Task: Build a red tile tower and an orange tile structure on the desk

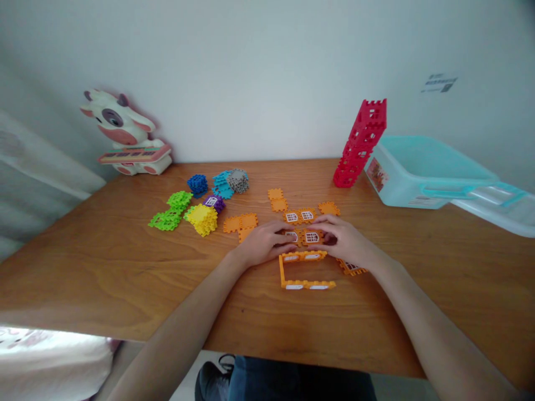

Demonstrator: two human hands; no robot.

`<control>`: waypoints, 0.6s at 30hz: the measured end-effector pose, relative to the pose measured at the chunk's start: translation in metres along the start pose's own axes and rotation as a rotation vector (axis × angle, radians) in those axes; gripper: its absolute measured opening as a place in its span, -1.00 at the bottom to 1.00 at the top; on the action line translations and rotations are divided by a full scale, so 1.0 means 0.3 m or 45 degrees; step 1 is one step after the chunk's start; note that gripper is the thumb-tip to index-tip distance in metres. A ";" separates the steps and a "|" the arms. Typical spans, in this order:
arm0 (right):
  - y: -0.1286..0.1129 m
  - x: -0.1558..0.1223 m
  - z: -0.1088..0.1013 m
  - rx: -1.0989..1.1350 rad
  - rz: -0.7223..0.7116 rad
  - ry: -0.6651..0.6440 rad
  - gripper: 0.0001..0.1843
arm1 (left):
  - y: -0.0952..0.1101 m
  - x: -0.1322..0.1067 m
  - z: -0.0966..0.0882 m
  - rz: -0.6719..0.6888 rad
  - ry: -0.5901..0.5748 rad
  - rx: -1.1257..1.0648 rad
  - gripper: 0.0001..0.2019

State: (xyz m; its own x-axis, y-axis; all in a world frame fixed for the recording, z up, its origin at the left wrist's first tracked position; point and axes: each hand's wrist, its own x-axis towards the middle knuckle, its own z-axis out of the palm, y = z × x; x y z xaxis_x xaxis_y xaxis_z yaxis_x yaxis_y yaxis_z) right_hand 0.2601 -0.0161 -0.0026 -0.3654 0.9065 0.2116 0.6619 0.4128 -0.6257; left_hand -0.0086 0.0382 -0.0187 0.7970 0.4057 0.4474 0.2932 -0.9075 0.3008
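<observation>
My left hand (263, 243) and my right hand (346, 240) meet over a pair of orange window tiles (307, 237) lying on the wooden table (125, 278); the fingers of both are curled and pinch the tiles from either side. Just in front of the hands stands a part-built orange wall frame (304, 272) of joined tiles. Another orange window tile (351, 268) lies under my right wrist. More loose orange tiles (301, 214) lie just beyond the hands.
A red tile tower (361, 145) leans at the back right beside a light blue plastic bin (422, 170) and its lid (497, 206). Yellow (203, 218), green (170, 211), blue (197, 184), purple and teal tile stacks lie at the left. A cow toy (125, 136) stands by the wall.
</observation>
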 end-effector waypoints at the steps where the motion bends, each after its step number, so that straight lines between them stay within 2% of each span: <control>1: 0.001 0.000 -0.002 -0.005 -0.033 -0.022 -0.61 | -0.001 -0.001 0.001 -0.001 0.000 -0.001 -0.70; 7: -0.003 0.000 -0.008 -0.162 -0.181 -0.017 -0.74 | -0.003 -0.005 0.003 -0.017 -0.005 -0.017 -0.72; 11: -0.001 -0.002 -0.005 -0.258 -0.213 -0.030 -0.75 | -0.004 -0.003 0.000 -0.008 -0.010 -0.009 -0.71; 18: 0.006 0.001 0.004 -0.218 -0.269 -0.009 -0.75 | -0.006 -0.002 -0.003 -0.021 -0.055 0.012 -0.70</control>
State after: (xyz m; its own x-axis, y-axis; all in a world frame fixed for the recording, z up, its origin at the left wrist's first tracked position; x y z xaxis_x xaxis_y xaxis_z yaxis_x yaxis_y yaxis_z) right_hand 0.2603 -0.0153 -0.0046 -0.5114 0.7982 0.3183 0.6714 0.6023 -0.4318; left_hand -0.0100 0.0397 -0.0187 0.8142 0.4155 0.4055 0.3111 -0.9019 0.2995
